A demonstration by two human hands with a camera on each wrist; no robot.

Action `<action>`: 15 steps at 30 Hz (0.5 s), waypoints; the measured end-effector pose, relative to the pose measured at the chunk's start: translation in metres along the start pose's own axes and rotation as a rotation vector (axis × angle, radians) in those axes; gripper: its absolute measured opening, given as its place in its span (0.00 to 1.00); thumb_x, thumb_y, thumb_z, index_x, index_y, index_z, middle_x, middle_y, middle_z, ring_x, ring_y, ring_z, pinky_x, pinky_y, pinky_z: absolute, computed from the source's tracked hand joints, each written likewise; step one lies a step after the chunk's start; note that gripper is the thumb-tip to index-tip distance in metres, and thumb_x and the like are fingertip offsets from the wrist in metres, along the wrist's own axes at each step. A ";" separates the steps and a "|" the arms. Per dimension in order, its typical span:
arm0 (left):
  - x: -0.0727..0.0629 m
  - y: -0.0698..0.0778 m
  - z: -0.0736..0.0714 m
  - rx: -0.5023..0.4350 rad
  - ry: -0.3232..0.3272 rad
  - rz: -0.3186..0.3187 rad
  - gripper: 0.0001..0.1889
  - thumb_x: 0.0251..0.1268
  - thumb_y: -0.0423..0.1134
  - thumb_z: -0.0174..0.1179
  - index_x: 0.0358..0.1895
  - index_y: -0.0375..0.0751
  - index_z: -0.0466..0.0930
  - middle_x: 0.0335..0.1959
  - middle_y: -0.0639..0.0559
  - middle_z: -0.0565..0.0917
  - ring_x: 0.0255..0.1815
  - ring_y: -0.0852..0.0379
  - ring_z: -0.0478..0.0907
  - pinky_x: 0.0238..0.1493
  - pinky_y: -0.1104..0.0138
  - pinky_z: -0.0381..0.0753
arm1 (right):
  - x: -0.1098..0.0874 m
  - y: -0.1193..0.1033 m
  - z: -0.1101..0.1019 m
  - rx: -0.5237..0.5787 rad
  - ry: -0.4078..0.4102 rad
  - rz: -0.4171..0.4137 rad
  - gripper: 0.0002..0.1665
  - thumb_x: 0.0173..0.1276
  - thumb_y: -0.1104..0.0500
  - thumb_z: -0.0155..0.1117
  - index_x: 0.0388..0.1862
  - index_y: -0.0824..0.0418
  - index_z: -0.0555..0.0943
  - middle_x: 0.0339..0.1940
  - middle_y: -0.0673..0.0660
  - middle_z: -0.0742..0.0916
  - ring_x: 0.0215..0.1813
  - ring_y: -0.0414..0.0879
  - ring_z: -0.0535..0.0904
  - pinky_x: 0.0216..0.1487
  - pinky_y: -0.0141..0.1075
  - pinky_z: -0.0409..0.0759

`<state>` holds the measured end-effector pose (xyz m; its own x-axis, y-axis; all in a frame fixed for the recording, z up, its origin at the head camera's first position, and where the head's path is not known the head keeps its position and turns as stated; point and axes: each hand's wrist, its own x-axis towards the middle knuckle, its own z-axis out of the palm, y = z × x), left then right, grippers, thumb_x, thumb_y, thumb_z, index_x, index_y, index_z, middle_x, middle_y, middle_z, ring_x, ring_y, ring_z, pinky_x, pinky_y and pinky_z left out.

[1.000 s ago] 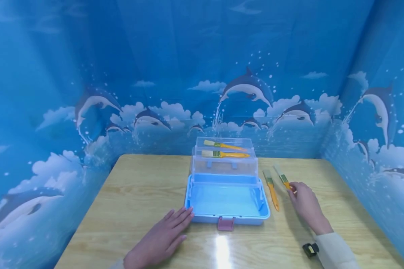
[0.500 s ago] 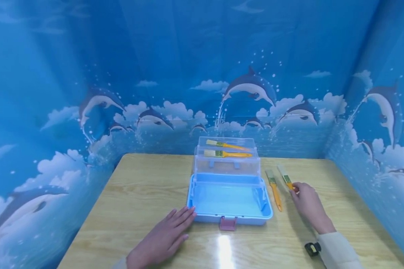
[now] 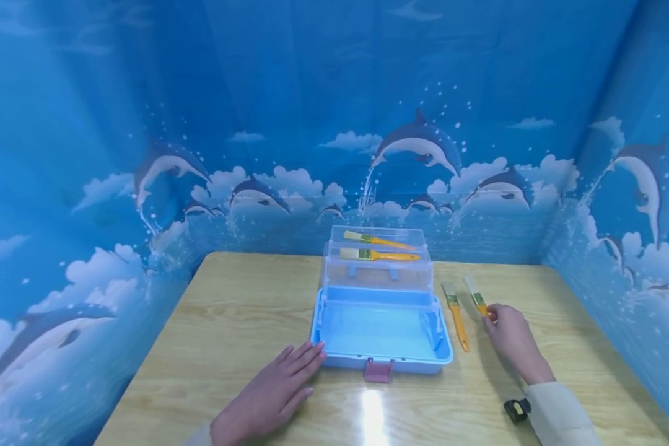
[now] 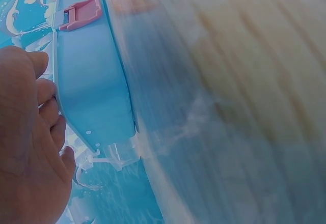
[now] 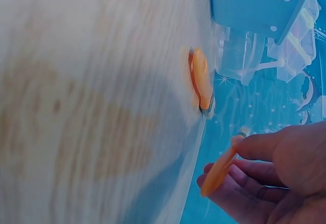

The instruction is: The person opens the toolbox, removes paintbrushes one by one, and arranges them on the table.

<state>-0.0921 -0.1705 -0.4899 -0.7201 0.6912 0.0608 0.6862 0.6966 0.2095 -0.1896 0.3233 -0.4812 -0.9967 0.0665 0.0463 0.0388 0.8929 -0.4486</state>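
In the head view my right hand (image 3: 513,341) pinches the orange handle of a paintbrush (image 3: 478,301) with pale bristles, which point away from me. The right wrist view shows thumb and fingers on that paintbrush's handle (image 5: 220,170), above the table's surface. Left of it, a second paintbrush (image 3: 457,319) lies on the table. My left hand (image 3: 273,390) has its fingers extended, the fingertips at the front left corner of an open blue toolbox (image 3: 401,365) with a pink latch (image 3: 378,371). Two more paintbrushes, a thinner one (image 3: 387,241) and a wider one (image 3: 393,256), lie in the box's raised clear trays.
The wooden table (image 3: 245,303) carries the box near its middle. Behind and beside it hangs a blue curtain (image 3: 290,111) printed with dolphins. A small black device (image 3: 516,410) is at the right sleeve (image 3: 560,412).
The head view has turned slightly, so everything sits a little further right in it. Both hands keep their places at the box and the paintbrush.
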 end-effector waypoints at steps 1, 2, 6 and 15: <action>0.000 0.000 0.000 -0.001 -0.001 -0.001 0.31 0.84 0.51 0.41 0.83 0.53 0.47 0.84 0.57 0.50 0.84 0.54 0.47 0.80 0.47 0.55 | 0.000 0.000 0.000 0.003 -0.014 0.011 0.21 0.71 0.68 0.60 0.56 0.83 0.75 0.42 0.75 0.85 0.38 0.57 0.83 0.32 0.43 0.86; 0.000 0.000 0.000 -0.001 0.000 -0.002 0.31 0.84 0.51 0.41 0.83 0.53 0.48 0.84 0.57 0.49 0.84 0.54 0.47 0.80 0.46 0.55 | 0.001 0.000 0.000 0.004 -0.025 0.018 0.21 0.71 0.67 0.60 0.56 0.83 0.75 0.43 0.75 0.85 0.38 0.57 0.84 0.34 0.43 0.87; 0.000 -0.001 0.001 0.006 0.013 0.004 0.31 0.84 0.51 0.42 0.83 0.51 0.48 0.84 0.57 0.48 0.84 0.53 0.47 0.80 0.47 0.55 | 0.003 0.000 0.000 0.010 -0.073 0.056 0.23 0.71 0.67 0.60 0.58 0.84 0.74 0.46 0.77 0.84 0.41 0.59 0.84 0.36 0.45 0.88; -0.001 -0.001 0.002 0.021 0.023 0.008 0.31 0.84 0.51 0.42 0.83 0.52 0.47 0.85 0.57 0.48 0.84 0.54 0.47 0.80 0.48 0.55 | 0.009 0.001 0.003 -0.007 -0.101 0.116 0.24 0.72 0.67 0.59 0.60 0.84 0.72 0.49 0.79 0.82 0.43 0.60 0.83 0.39 0.46 0.87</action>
<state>-0.0919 -0.1710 -0.4924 -0.7165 0.6924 0.0851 0.6940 0.6949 0.1886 -0.1988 0.3238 -0.4838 -0.9877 0.1245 -0.0951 0.1539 0.8849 -0.4397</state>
